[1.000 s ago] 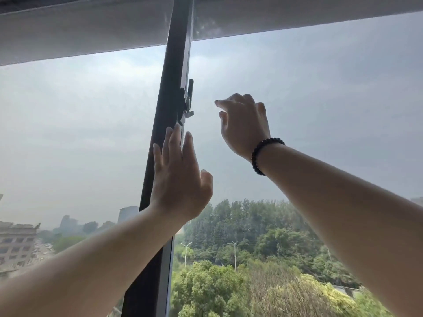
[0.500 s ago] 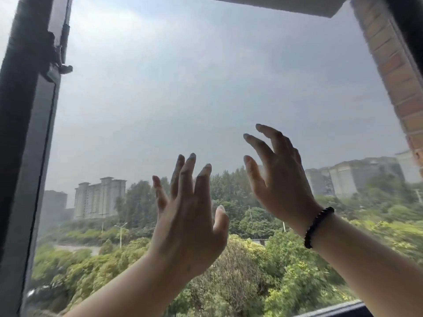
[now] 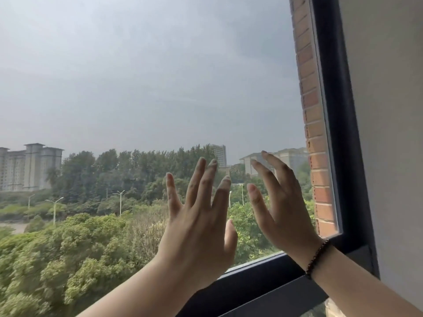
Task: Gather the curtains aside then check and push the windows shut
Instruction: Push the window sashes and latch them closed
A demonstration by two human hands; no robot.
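A large window pane (image 3: 142, 92) fills the view, held in a dark frame (image 3: 336, 124) along its right and bottom edges. My left hand (image 3: 199, 227) is raised with its fingers straight and spread, close to the glass near the lower right part of the pane. Beside it, my right hand (image 3: 281, 207), with a dark bead bracelet (image 3: 317, 257) on the wrist, also has its fingers straight and slightly spread, nearer the frame's right side. Whether the fingertips touch the glass cannot be told. Neither hand holds anything. No curtain is in view.
A pale wall (image 3: 389, 110) runs to the right of the frame. Outside, a brick wall strip (image 3: 313, 133) shows just inside the right edge. The bottom rail (image 3: 258, 284) of the frame crosses under my forearms. Trees and buildings lie beyond the glass.
The view has swung right, from the middle mullion with its latch to the pane's right edge. Both hands moved right and down with it, fingers still straight.
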